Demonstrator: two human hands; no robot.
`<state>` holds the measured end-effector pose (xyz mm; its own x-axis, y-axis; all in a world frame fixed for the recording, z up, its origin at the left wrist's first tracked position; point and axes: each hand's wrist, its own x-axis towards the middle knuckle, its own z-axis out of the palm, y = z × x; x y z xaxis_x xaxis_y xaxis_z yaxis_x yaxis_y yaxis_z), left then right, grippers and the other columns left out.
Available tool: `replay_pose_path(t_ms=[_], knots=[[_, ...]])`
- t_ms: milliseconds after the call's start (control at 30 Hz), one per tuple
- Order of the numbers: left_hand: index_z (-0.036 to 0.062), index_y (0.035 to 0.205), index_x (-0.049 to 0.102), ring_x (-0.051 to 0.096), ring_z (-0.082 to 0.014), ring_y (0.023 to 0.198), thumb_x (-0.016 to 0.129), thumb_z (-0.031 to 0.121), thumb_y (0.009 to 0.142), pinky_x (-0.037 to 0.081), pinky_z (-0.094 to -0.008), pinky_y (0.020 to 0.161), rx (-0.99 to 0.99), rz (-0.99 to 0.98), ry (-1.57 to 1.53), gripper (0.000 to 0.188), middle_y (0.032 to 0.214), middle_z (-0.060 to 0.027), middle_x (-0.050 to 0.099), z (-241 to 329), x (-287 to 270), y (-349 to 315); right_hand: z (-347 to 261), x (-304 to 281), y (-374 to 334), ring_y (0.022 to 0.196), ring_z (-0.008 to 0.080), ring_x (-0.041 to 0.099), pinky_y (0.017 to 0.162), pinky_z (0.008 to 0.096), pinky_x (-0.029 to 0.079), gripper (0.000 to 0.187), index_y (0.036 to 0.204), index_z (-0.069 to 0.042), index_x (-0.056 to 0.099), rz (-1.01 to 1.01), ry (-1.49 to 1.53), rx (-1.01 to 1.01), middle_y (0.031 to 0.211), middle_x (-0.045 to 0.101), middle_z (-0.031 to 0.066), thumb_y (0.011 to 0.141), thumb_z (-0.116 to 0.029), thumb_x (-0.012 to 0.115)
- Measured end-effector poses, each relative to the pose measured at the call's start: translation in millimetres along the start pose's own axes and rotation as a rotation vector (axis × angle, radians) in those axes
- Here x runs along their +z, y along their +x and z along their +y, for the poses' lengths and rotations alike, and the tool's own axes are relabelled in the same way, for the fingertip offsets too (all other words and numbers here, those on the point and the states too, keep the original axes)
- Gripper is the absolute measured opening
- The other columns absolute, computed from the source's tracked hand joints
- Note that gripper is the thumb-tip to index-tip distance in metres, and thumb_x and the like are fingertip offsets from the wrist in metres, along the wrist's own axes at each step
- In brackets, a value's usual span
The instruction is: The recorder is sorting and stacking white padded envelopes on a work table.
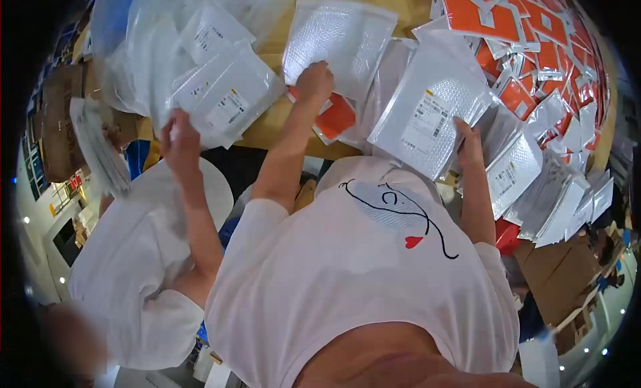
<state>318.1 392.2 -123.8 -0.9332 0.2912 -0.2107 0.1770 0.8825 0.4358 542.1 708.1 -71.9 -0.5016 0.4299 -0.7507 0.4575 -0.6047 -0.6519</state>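
My left hand [314, 82] reaches forward over the wooden table [270, 124], its fingers closed on the near edge of a white bubble mailer [337, 34]. An orange flat packet [336, 118] lies just under that wrist. To the right, my right hand [467, 142] grips the lower right edge of a larger white bubble mailer [427, 114] that carries a printed label and is tilted up off the table.
A co-worker in a white shirt [133, 254] stands at my left, one hand [177, 133] on labelled mailers [227, 98]. Orange packets [534, 28] are heaped at the far right, white mailers [567, 201] are stacked below them, and cardboard boxes [567, 274] stand on the floor.
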Motion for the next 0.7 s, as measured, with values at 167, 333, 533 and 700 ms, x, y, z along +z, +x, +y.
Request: replay_pose_path(t_ms=[167,333,533,700], knots=[[-0.0004,0.093,0.062,0.052,-0.0163,0.063,0.057,0.010,0.082,0.043,-0.0253,0.060,-0.006,-0.016,-0.511,0.016,0.076,-0.0045,0.059,74,-117,-39,-4,2,-4,0.097,0.0280,0.059,0.086,0.0366,0.047,0.053,0.124,0.000,0.045,0.034,0.014,0.033,0.108,0.059,0.0179,0.078,-0.014,0.068],[-0.0026,0.096,0.062,0.048,-0.0084,0.061,0.058,0.008,0.084,0.037,-0.0163,0.055,-0.156,-0.366,-1.303,0.017,0.074,-0.0014,0.058,113,-130,-79,10,-21,14,0.099,0.0282,0.058,0.087,0.0358,0.046,0.051,0.125,-0.001,0.044,-0.136,-0.010,-0.023,0.111,0.058,0.0184,0.081,-0.015,0.064],[-0.0046,0.095,0.062,0.048,-0.0117,0.060,0.053,0.009,0.084,0.040,-0.0224,0.055,-0.112,-0.579,-0.798,0.020,0.074,-0.0051,0.059,93,-31,-84,26,-33,27,0.103,0.0287,0.056,0.089,0.0345,0.044,0.050,0.127,-0.002,0.044,-0.074,0.016,-0.028,0.119,0.054,0.0203,0.083,-0.016,0.061],[-0.0034,0.079,0.056,0.045,-0.0177,0.057,0.057,0.014,0.082,0.040,-0.0292,0.053,-0.036,-0.453,-0.691,0.018,0.065,-0.0080,0.054,95,-13,-92,13,-23,13,0.109,0.0300,0.052,0.092,0.0379,0.041,0.053,0.130,-0.003,0.041,0.023,-0.025,0.031,0.124,0.051,0.0216,0.084,-0.023,0.060]])
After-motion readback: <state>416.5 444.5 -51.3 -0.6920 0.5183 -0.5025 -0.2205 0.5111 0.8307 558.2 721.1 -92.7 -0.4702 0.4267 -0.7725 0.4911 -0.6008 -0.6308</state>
